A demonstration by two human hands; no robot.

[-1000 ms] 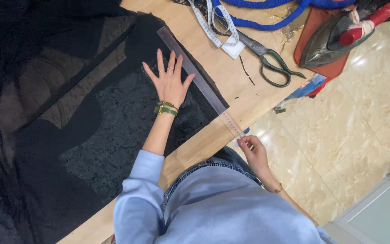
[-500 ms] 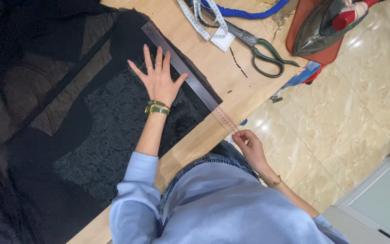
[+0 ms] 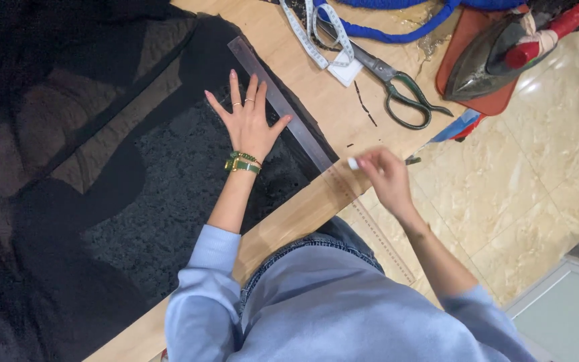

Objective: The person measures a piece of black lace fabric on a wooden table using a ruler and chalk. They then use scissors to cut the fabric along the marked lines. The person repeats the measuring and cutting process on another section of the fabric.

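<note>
On the wooden surface [image 3: 316,107], left hand [image 3: 250,124] lies flat, fingers spread, pressing black fabric [image 3: 135,181] beside the clear ruler [image 3: 283,107]. At four o'clock of it, right hand [image 3: 387,177] pinches a small white chalk [image 3: 353,163] over the ruler's near end; scissors [image 3: 397,90] lie at one o'clock.

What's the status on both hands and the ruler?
Left hand flat on black fabric beside ruler. Right hand pinching small white piece. Scissors clear.

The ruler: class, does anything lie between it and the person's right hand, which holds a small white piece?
Nothing visible does. The right hand with the small white piece hovers right at the clear ruler, over bare wooden table. The scissors lie farther off.
</note>
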